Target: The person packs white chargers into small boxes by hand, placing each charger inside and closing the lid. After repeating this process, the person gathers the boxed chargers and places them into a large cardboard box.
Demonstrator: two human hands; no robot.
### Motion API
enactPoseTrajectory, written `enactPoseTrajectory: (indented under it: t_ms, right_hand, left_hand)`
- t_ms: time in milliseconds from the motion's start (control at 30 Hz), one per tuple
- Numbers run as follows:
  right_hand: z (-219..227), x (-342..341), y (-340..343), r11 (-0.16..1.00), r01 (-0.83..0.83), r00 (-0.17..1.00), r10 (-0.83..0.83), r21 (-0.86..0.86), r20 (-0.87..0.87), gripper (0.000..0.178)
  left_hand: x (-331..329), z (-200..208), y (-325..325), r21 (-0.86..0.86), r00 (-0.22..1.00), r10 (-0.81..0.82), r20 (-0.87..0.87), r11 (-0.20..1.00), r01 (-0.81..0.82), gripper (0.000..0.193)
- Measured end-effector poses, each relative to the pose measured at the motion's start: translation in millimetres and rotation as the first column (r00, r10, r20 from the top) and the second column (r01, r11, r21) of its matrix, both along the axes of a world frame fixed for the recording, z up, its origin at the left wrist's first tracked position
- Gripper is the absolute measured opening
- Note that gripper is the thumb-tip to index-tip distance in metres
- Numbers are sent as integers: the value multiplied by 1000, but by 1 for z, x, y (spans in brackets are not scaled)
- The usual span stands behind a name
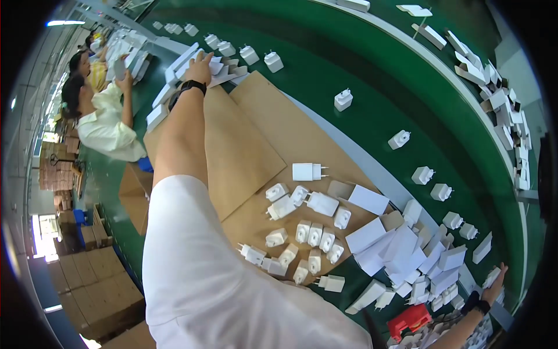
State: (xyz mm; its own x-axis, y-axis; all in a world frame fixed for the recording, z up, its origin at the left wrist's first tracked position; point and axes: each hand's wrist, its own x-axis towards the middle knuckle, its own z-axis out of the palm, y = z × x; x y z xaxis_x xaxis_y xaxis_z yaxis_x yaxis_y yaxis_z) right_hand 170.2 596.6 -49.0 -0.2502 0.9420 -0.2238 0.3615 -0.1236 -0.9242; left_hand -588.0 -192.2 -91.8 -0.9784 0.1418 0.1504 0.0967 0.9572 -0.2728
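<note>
My left arm, in a white sleeve with a black watch, stretches across to the far left. My left hand (pixel 199 68) is closed at a row of small white boxes (pixel 178 71), its fingers curled over one. Low at the right, my right hand (pixel 494 286), with a dark band at the wrist, is closed around a white plug charger (pixel 490 278) beside the green belt. Between my arms, several white plug chargers (pixel 321 203) stand and lie on brown cardboard (pixel 244 151). White box pieces (pixel 401 247) are heaped right of them.
More chargers (pixel 343 100) sit spaced along the green conveyor belt (pixel 372 70). A red tool or holder (pixel 408 321) lies near the lower right. White cartons (pixel 505 110) line the far ledge. A co-worker (pixel 107 122) sits at the left, with stacked brown cartons (pixel 96 282) behind.
</note>
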Motion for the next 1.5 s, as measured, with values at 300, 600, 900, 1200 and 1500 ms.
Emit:
enactPoseTrajectory:
  t_ms: [300,600,900,1200,1500]
  right_hand:
    - [71,-127,-237,907,-183,842,-56,-381,-537,52]
    - [134,-177,-398,659,-747,562,555,-88,-612,63]
    - [160,-166,-461,706,-617,491,691,348,-530,40]
    - [143,-115,-468,693,-599,512,717,401,-473,31]
    - [142,-70,-447,708,-612,591,706,352,-390,65]
  left_hand:
    - [92,88,17,824,941,-320,-111,500,267,27]
    - [374,119,115,-75,390,-919,55,-393,-916,44]
    - [497,136,162,669,208,-951,230,-1,-743,70]
    - [541,144,167,957,284,-958,38,-47,-287,55]
    - [568,135,204,966,340,-935,-103,-175,-190,53]
